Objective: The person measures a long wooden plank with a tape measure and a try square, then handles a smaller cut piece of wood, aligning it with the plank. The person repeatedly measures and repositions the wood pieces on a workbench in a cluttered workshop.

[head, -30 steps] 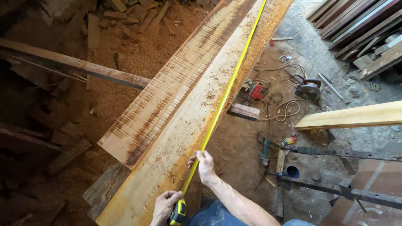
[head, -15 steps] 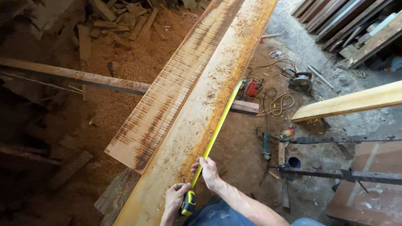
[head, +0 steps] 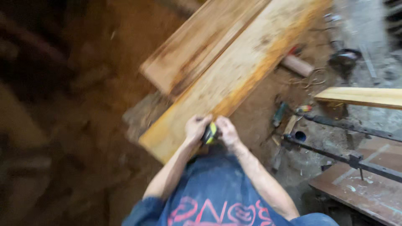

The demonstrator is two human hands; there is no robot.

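I see a blurred frame, smeared by camera movement, so fine detail is lost; both hands meet over the near end of the long plank [head: 234, 79], just above the person's lap. The left hand [head: 196, 127] is curled around the left side of the tape measure [head: 210, 133], a small yellow-and-black case; the fingers are closed against it, though I cannot tell exactly how they wrap. The right hand [head: 227, 130] presses in from the other side, fingers bent inward and touching the case; I cannot tell whether any blade is drawn out, since no yellow strip shows along the wood. The tape measure sits between the two hands, right at the plank's right edge near its sawn end.

The plank runs up and away to the right, pale with a rusty orange band along its right edge; a second, shorter board [head: 197, 46] lies on it to the left, its near end well short of the hands. Below the hands is a blue shirt [head: 213, 196] with pink lettering; both bare forearms reach forward from it.

To the right, on the dusty floor, a dark metal bar [head: 347, 157] crosses the view; a lighter plank [head: 364, 97] juts in from the right edge above it; a blue tube opening [head: 300, 136] sits beside the bar; a circular saw [head: 344, 58] lies farther off, blurred. The left side is dim sawdust-covered ground [head: 83, 125].
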